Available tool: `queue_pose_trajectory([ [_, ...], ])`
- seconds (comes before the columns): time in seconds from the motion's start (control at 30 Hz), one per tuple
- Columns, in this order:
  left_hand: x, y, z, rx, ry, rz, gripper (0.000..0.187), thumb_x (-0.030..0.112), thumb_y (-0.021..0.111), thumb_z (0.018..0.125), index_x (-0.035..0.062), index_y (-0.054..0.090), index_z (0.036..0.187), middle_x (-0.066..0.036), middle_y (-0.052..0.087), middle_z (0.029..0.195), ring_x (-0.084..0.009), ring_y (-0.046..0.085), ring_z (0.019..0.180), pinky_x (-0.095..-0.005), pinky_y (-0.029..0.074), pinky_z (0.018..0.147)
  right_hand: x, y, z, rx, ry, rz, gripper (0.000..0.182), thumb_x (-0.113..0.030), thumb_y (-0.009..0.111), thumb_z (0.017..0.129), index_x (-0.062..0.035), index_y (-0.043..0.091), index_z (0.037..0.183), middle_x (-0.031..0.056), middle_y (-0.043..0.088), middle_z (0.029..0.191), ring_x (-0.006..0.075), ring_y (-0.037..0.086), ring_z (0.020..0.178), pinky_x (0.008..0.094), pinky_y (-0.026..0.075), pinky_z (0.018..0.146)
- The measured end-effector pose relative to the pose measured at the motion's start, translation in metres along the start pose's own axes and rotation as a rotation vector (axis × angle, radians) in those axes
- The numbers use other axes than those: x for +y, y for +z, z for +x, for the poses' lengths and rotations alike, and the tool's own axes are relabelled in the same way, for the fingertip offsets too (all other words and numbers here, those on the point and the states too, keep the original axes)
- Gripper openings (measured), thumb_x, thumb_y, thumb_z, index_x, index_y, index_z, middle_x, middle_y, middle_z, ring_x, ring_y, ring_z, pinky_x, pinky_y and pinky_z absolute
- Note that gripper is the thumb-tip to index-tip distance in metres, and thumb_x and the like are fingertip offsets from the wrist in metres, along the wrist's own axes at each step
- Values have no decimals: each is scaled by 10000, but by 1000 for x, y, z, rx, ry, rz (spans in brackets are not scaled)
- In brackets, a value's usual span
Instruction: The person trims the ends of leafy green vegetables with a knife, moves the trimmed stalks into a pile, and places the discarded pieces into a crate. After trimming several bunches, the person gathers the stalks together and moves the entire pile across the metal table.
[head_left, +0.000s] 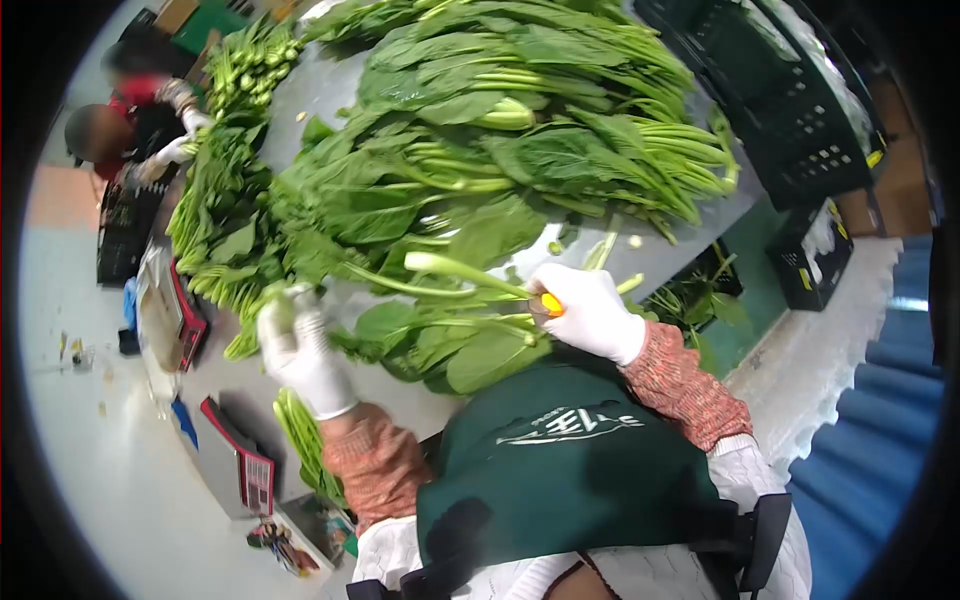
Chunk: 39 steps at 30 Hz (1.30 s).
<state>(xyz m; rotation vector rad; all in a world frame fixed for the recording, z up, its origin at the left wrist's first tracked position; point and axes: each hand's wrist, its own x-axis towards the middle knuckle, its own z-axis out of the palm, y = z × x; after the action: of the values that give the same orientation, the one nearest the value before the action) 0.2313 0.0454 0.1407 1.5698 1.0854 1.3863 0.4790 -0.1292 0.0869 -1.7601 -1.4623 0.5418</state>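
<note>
Trimming's under way, I'd say: the right hand [590,310], fingers wrapped round an orange-handled knife [550,303], meets a leafy stalk [465,272] lying just this side of the big pile of greens [520,130] on the desk [330,85]. The left hand [300,350], fingers curled, grips the leaves [283,300] beside that pile; next comes a clean cut at the stem.

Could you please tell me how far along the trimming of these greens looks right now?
Done: a bundle lies beside the scale. In hand: the right hand grips an orange-handled tool at stems; the left hand holds leaves. Left: the big pile.
</note>
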Motion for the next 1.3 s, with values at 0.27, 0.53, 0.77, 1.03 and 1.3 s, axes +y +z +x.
queue_pose_trajectory([
  [0.27,-1,-14,-5,4,-29,102,193,-16,618,927,13,580,1114,-11,557,976,-78,496,822,-217,426,744,69,-60,-19,301,235,-237,370,-107,683,735,-122,658,1103,98,673,1040,299,670,910,364,545,770],
  [0.53,10,18,-21,-116,-52,29,97,-33,608,917,56,580,890,42,532,843,-20,409,674,-171,318,604,205,-90,-66,515,510,-582,312,-265,731,794,-125,634,1055,101,647,951,318,657,827,416,523,696],
  [0.77,23,48,-40,-368,53,201,158,-53,681,837,34,632,960,-32,632,912,-121,585,801,-240,481,758,96,-94,-76,432,486,432,239,-156,781,813,-4,653,947,-50,536,739,25,440,693,207,412,630],
  [1.03,69,128,-80,-774,908,526,551,10,725,556,83,661,1099,-94,669,1034,-277,616,773,-358,520,688,1,-65,-45,274,-16,166,313,-167,787,781,-4,659,1016,123,624,828,211,576,700,272,470,695],
  [1.3,52,102,-75,-690,653,478,356,69,797,654,69,664,984,-94,661,879,-277,632,778,-345,516,685,-20,-49,-40,310,56,396,255,-42,681,828,-16,657,1081,144,665,910,270,662,821,315,516,741],
])
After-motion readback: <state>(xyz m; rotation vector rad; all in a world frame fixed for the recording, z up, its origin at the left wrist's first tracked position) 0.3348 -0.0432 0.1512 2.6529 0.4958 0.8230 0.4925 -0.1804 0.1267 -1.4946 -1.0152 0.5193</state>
